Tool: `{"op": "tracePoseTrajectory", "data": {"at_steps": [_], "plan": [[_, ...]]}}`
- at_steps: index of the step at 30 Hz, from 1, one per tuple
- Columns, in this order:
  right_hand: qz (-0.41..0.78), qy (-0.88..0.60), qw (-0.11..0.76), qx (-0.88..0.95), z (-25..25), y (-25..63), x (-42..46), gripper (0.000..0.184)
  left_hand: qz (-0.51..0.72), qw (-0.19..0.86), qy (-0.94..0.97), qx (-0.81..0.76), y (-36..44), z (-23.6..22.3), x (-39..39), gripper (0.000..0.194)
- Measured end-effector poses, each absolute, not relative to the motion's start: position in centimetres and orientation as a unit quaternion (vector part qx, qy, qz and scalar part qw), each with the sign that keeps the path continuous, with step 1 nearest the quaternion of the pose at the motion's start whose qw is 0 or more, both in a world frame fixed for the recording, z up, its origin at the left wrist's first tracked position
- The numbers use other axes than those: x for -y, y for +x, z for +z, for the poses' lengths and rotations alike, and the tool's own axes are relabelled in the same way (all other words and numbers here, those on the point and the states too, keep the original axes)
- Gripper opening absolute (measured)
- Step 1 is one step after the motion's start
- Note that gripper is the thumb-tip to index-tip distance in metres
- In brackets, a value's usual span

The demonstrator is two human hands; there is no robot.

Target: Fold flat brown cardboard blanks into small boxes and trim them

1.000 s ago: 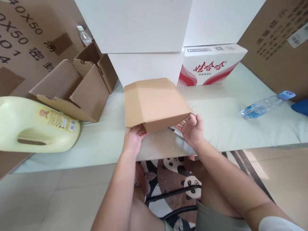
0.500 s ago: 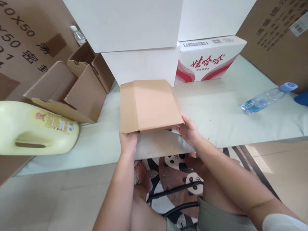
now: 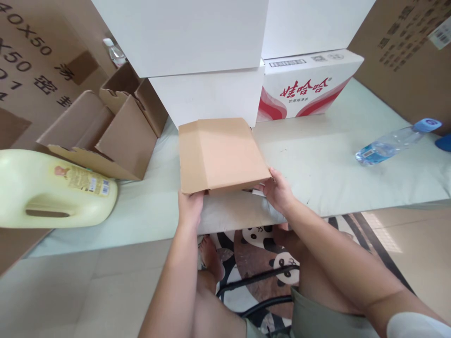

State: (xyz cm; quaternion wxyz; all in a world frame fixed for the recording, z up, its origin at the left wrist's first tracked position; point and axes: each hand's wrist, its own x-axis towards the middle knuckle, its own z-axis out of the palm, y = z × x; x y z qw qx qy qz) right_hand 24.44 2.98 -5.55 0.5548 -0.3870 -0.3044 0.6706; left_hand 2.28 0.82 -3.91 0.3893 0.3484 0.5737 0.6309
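Observation:
A flat brown cardboard box (image 3: 229,152) is in front of me, one long flap strip folded along its left side. My left hand (image 3: 190,206) grips its near left corner, with the fingers tucked beneath the edge and mostly hidden. At the near right corner my right hand (image 3: 276,190) holds on, thumb along the side and fingers under the cardboard. A small dark-and-white object (image 3: 257,192), too covered to name, lies on the cloth beside my right fingers.
White cartons (image 3: 207,98) are stacked behind, beside a red-and-white water carton (image 3: 310,89). Open brown boxes (image 3: 130,141) and a pale yellow jug (image 3: 70,202) stand left. A water bottle (image 3: 391,143) lies right on the green cloth (image 3: 299,159).
The cardboard box has moved slightly left and its near edge has come lower. My right hand has gone from open-palmed with spread fingers to closed on the corner.

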Motion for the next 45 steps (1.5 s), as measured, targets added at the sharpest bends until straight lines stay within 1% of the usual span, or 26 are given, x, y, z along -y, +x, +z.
{"op": "tracePoseTrajectory", "data": {"at_steps": [15,20,24,35,41,45], "plan": [[0.675,-0.389,0.551,0.299,-5.61,24.46,-2.96,0.045,0.629,0.381,0.350,-0.580,2.17,-3.81,-0.75,0.018],[0.672,-0.389,0.547,0.312,-5.84,24.47,-3.06,0.046,0.625,0.389,0.342,-0.583,2.14,-3.80,-0.73,0.018],[0.673,-0.386,0.549,0.312,-5.87,24.39,-3.03,0.046,0.630,0.389,0.340,-0.580,2.04,-3.95,-0.71,0.023],[0.680,-0.388,0.549,0.293,-5.65,24.39,-2.94,0.046,0.629,0.393,0.349,-0.573,2.10,-3.84,-0.70,0.029],[0.682,-0.385,0.552,0.287,-5.58,24.33,-2.92,0.043,0.625,0.394,0.347,-0.578,2.24,-3.58,-0.67,0.022],[0.680,-0.386,0.552,0.290,-5.64,24.31,-2.93,0.044,0.622,0.396,0.348,-0.578,2.24,-3.55,-0.69,0.024]]}}
